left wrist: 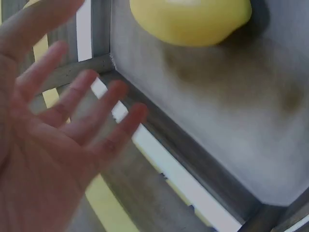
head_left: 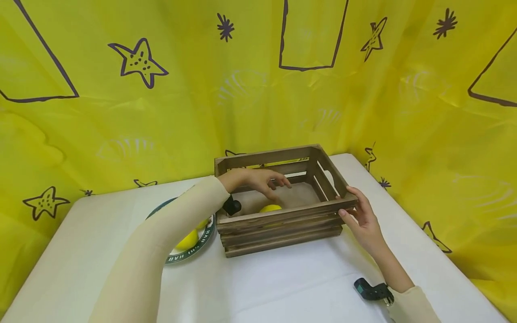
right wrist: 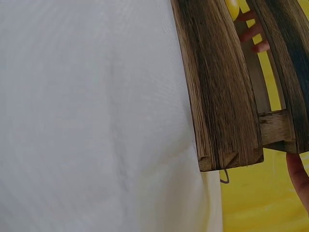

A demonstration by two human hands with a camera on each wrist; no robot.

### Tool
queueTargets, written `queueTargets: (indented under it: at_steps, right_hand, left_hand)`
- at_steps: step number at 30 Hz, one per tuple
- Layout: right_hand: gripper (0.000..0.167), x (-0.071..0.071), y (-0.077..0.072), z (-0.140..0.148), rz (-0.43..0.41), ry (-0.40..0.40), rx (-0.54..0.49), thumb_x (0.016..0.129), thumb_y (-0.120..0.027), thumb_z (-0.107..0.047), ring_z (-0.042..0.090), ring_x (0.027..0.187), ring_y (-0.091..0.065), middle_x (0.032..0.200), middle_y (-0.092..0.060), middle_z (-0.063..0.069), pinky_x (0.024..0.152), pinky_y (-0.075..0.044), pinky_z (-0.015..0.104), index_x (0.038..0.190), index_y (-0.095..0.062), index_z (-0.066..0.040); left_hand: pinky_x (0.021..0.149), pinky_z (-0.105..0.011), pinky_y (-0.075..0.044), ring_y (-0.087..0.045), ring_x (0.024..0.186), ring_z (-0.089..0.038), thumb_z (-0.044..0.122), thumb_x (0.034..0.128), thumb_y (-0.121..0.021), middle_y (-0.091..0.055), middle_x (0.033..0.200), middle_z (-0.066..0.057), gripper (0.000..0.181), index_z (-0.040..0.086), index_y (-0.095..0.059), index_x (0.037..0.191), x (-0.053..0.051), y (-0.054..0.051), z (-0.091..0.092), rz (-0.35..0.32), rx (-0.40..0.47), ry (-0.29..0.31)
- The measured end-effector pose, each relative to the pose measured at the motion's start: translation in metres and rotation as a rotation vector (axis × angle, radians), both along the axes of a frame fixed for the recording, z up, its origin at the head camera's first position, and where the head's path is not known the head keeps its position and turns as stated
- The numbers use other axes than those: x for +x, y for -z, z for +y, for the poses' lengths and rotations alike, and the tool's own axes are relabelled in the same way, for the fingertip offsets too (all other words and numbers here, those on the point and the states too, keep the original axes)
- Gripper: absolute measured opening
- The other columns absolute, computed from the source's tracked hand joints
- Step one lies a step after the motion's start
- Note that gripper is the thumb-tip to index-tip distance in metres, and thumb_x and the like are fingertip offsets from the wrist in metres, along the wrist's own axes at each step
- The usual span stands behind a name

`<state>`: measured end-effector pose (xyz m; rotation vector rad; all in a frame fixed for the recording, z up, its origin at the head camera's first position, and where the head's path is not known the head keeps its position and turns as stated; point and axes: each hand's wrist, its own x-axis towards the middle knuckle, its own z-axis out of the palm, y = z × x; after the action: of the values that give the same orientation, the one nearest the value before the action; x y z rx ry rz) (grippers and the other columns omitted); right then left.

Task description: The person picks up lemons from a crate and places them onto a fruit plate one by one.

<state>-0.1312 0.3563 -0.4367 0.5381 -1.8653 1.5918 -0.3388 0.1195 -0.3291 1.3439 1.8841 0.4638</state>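
A brown slatted wooden crate (head_left: 278, 224) stands on the table. Inside it, near the front wall, lies a yellow lemon (head_left: 270, 209). My left hand (head_left: 262, 180) is inside the crate above its floor, fingers spread and holding nothing. In the left wrist view, the lemon (left wrist: 193, 21) lies apart from that hand (left wrist: 63, 125). My right hand (head_left: 365, 222) grips the crate's front right corner, thumb on the front and fingers along the side. The right wrist view catches only part of it, against the dark wood (right wrist: 222, 87).
Left of the crate, a green-rimmed plate (head_left: 177, 258) holds yellow lemons (head_left: 187, 241), partly hidden by my left sleeve. A white cloth (head_left: 282, 282) covers the table. Behind and to the right hangs a yellow curtain (head_left: 181, 112) with drawn stars.
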Motion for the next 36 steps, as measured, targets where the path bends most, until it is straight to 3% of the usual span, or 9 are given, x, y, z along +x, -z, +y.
queueTargets:
  at_steps: [4, 10, 17, 30, 36]
  right_hand:
    - [0.07, 0.0, -0.001, 0.001, -0.003, 0.008, 0.017, 0.083, -0.046, 0.03, 0.005, 0.12, -0.053, 0.131, -0.056, 0.0, 0.093, -0.041, 0.018, 0.146, -0.033, 0.003]
    - [0.069, 0.0, 0.0, 0.001, -0.001, 0.014, 0.021, 0.083, -0.046, 0.029, 0.006, 0.12, -0.053, 0.129, -0.058, 0.002, 0.093, -0.04, 0.019, 0.146, -0.033, 0.003]
    - [0.069, 0.0, 0.0, 0.0, -0.005, 0.012, 0.016, 0.083, -0.046, 0.029, 0.005, 0.12, -0.054, 0.13, -0.057, 0.003, 0.093, -0.041, 0.019, 0.146, -0.034, 0.003]
    - [0.07, 0.0, -0.006, 0.003, -0.006, 0.028, 0.022, 0.082, -0.046, 0.03, 0.005, 0.12, -0.055, 0.13, -0.057, 0.001, 0.093, -0.041, 0.019, 0.145, -0.034, 0.003]
    - [0.071, 0.0, -0.003, 0.0, -0.019, 0.011, 0.002, 0.082, -0.046, 0.03, 0.005, 0.121, -0.054, 0.131, -0.055, -0.002, 0.094, -0.041, 0.018, 0.146, -0.034, 0.002]
  left_hand:
    - [0.107, -0.036, -0.042, -0.038, 0.138, -0.037, 0.017, 0.0897, -0.068, -0.033, 0.153, -0.018, 0.063, 0.007, -0.042, 0.146, -0.002, 0.001, 0.0, 0.042, -0.106, 0.048]
    - [0.103, -0.043, -0.044, -0.041, 0.136, -0.032, 0.016, 0.0909, -0.066, -0.026, 0.156, -0.018, 0.066, 0.014, -0.037, 0.15, -0.001, 0.005, -0.002, -0.06, -0.23, -0.001]
    - [0.102, -0.047, -0.045, -0.043, 0.133, -0.031, 0.006, 0.0961, -0.057, -0.024, 0.157, -0.015, 0.064, 0.022, -0.032, 0.152, 0.004, 0.013, 0.0, -0.08, -0.365, 0.002]
    - [0.097, -0.038, -0.049, -0.038, 0.135, -0.032, -0.003, 0.0914, -0.062, -0.026, 0.156, -0.011, 0.074, 0.023, -0.03, 0.154, 0.005, 0.014, 0.007, -0.08, -0.446, 0.022]
    - [0.099, -0.035, -0.049, -0.035, 0.136, -0.033, -0.009, 0.0881, -0.063, -0.027, 0.152, -0.018, 0.076, 0.018, -0.033, 0.152, 0.007, 0.016, 0.003, -0.152, -0.422, -0.032]
